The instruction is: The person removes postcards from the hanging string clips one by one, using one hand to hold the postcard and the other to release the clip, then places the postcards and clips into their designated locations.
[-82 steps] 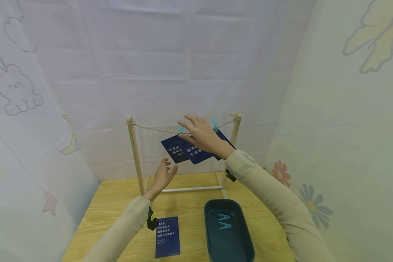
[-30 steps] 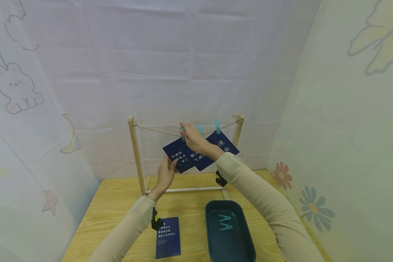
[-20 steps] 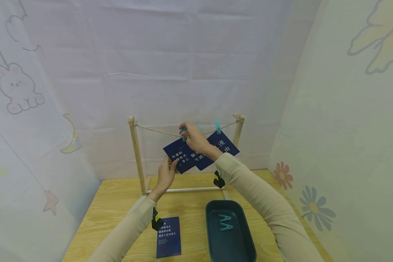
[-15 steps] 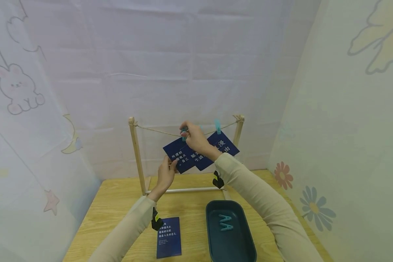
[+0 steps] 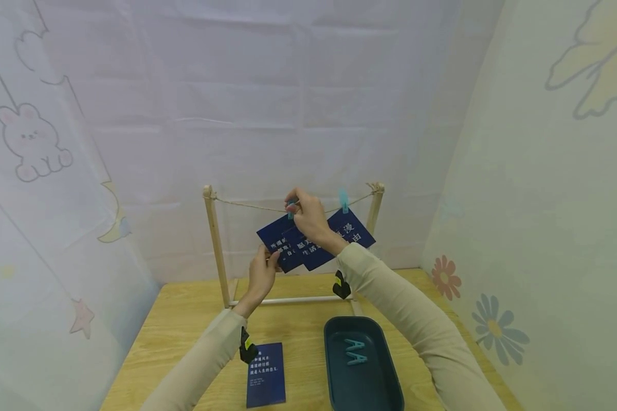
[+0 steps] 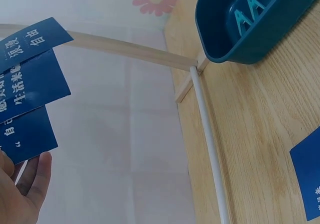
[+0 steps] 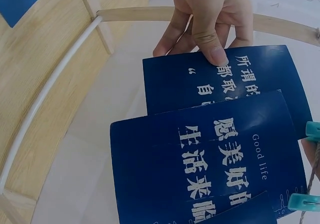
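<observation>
Three dark blue cards with white writing hang overlapping from a string. My left hand pinches the lower left edge of the leftmost card, thumb in front, as the right wrist view shows. At that card's top, my right hand pinches a light blue clothespin on the string. The middle card lies in front of the leftmost; its clothespin is hidden behind my right hand in the head view. The right card hangs from another clothespin.
The string runs between two posts of a wooden frame standing on the table. Nearer lie a blue card and a dark teal tray with two clothespins inside. Printed cloth walls surround the table.
My left hand has risen and taken hold of the leftmost card's edge. My right hand has gone from spread fingers near the string to pinching the clothespin. Lately the middle card slid slightly left.
</observation>
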`<state>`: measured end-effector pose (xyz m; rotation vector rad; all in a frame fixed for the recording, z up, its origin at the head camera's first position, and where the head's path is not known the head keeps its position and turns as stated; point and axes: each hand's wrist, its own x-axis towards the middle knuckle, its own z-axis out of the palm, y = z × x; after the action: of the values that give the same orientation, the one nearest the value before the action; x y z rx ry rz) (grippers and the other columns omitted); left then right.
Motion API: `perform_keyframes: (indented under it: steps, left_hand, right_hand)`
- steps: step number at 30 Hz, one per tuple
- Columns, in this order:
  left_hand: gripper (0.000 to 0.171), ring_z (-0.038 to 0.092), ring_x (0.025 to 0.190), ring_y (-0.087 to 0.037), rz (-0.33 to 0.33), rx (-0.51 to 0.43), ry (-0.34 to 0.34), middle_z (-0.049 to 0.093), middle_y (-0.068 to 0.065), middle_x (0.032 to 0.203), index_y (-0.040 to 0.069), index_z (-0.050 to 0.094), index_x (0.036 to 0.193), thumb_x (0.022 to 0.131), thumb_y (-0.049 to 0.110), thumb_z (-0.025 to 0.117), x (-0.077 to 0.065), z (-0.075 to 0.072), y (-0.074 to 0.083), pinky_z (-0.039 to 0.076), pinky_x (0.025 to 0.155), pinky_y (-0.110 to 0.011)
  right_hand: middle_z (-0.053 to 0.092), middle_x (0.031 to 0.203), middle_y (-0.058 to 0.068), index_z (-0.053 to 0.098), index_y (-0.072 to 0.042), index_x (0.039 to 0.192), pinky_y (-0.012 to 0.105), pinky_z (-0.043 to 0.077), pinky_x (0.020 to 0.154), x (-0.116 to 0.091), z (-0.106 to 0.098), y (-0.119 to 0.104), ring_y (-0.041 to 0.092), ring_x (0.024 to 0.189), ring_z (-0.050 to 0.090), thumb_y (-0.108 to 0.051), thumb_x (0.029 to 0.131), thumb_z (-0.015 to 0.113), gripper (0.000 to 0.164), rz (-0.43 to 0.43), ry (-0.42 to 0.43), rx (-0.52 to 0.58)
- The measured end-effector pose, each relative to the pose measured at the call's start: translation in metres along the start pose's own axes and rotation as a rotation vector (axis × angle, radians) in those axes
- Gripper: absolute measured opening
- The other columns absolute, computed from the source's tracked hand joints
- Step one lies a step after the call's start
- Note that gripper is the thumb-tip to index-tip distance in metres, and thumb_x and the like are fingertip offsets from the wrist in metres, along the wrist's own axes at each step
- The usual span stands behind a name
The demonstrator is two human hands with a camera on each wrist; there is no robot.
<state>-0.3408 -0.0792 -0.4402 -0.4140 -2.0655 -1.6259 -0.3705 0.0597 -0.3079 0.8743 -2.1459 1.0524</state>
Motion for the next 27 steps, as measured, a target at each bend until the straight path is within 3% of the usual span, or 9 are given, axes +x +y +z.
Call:
perform_keyframes:
  steps: [9, 14, 21, 23, 27]
  left_hand:
    - [0.011, 0.061, 0.063, -0.033, 0.045, -0.007, 0.003, 0.061, -0.022, 0.088, -0.002, 0.047, 0.099, 0.090, 0.005, 0.047, -0.004, -0.005, -0.003, 0.053, 0.054, -0.035]
    - [0.013, 0.061, 0.061, -0.031, 0.041, 0.015, 0.010, 0.061, -0.022, 0.088, -0.002, 0.047, 0.102, 0.090, 0.005, 0.048, -0.007, -0.007, -0.006, 0.052, 0.051, -0.028]
    - [0.013, 0.061, 0.061, -0.034, 0.055, -0.004, 0.028, 0.061, -0.023, 0.087, -0.003, 0.047, 0.101, 0.090, 0.005, 0.048, -0.010, -0.008, -0.014, 0.050, 0.048, -0.021]
    - [0.014, 0.061, 0.063, -0.037, 0.053, -0.013, 0.022, 0.060, -0.026, 0.087, -0.006, 0.046, 0.102, 0.090, 0.003, 0.047, -0.013, -0.010, -0.005, 0.050, 0.049, -0.020]
    - [0.015, 0.060, 0.062, -0.038, 0.050, -0.015, 0.018, 0.060, -0.026, 0.086, -0.006, 0.047, 0.102, 0.090, 0.003, 0.047, -0.016, -0.011, -0.008, 0.050, 0.049, -0.020]
  right_hand:
    - [0.062, 0.081, 0.004, 0.056, -0.002, 0.091, 0.021, 0.049, 0.060, 0.001, 0.004, -0.005, 0.016, 0.071, 0.061, 0.015, 0.082, 0.040, 0.026, -0.077, 0.104, -0.006]
    - [0.062, 0.083, 0.003, 0.056, -0.006, 0.091, 0.019, 0.048, 0.063, 0.002, 0.005, -0.011, 0.012, 0.072, 0.060, 0.016, 0.080, 0.037, 0.031, -0.113, 0.161, -0.023]
    - [0.061, 0.086, 0.001, 0.054, -0.007, 0.094, 0.016, 0.047, 0.066, 0.002, 0.008, -0.016, 0.008, 0.075, 0.059, 0.014, 0.084, 0.037, 0.029, -0.146, 0.145, -0.040]
    - [0.061, 0.086, 0.002, 0.054, -0.007, 0.094, 0.016, 0.047, 0.066, 0.002, 0.008, -0.017, 0.009, 0.075, 0.060, 0.014, 0.083, 0.036, 0.030, -0.145, 0.133, -0.040]
    - [0.060, 0.086, 0.003, 0.053, -0.006, 0.095, 0.015, 0.047, 0.065, -0.002, 0.008, -0.016, 0.011, 0.074, 0.061, 0.014, 0.084, 0.036, 0.028, -0.165, 0.115, -0.036]
